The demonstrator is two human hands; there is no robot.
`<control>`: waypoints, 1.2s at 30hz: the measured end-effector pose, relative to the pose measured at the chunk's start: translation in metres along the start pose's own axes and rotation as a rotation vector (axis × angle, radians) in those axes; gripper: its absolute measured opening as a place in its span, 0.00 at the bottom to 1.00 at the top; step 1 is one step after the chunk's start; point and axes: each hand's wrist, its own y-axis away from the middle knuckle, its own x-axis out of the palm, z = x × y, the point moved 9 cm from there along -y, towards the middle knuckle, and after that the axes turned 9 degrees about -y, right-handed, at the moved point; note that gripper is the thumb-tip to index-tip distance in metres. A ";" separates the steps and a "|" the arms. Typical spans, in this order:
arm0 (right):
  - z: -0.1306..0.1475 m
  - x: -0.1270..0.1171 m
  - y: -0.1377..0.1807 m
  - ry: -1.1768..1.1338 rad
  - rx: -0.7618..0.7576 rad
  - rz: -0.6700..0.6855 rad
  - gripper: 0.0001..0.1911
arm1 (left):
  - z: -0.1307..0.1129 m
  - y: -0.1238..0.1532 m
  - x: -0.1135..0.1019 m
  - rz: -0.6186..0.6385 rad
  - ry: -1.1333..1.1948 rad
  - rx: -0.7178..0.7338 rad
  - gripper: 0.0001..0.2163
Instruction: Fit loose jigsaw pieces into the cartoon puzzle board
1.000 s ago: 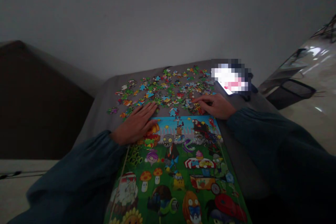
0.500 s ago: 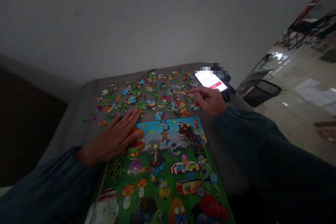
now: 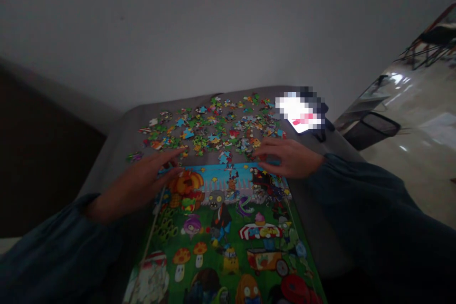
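Observation:
A bright cartoon picture board [image 3: 221, 218] with zombies, mushrooms and a food cart lies in front of me. Loose jigsaw pieces [image 3: 199, 142] are strewn beyond its far edge. At the board's far left corner is my left hand [image 3: 137, 180], open, fingers stretched forward with the thumb apart below them. My right hand [image 3: 290, 157] hovers at the far right corner, its fingers bent and parted from the thumb, with no piece visible in it. A blue-and-white piece [image 3: 224, 156] lies between the hands, close to the board's top edge.
A lit phone [image 3: 297, 121], partly pixelated, rests at the back right of the grey cloth surface [image 3: 107, 171]. Behind rises a plain wall [image 3: 213, 28]. To the right, below, are a dark-framed chair [image 3: 379, 126] and a shiny floor [image 3: 409, 152].
My right hand has come away from the phone and back toward the board's far right corner. The left hand has lifted and shifted left, uncovering the pumpkin picture. The view has shifted slightly.

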 end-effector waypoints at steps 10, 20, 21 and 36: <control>-0.013 0.018 0.003 -0.043 0.123 0.198 0.11 | 0.009 -0.008 0.004 -0.039 0.029 0.003 0.24; -0.005 0.020 0.016 0.102 0.254 0.298 0.13 | 0.004 -0.007 0.004 0.045 0.081 -0.056 0.21; -0.003 0.020 0.017 0.123 0.249 0.308 0.13 | 0.001 -0.006 0.006 0.079 0.105 -0.053 0.21; -0.012 0.015 0.019 0.153 0.287 0.115 0.09 | -0.019 0.000 -0.002 0.027 0.064 0.170 0.33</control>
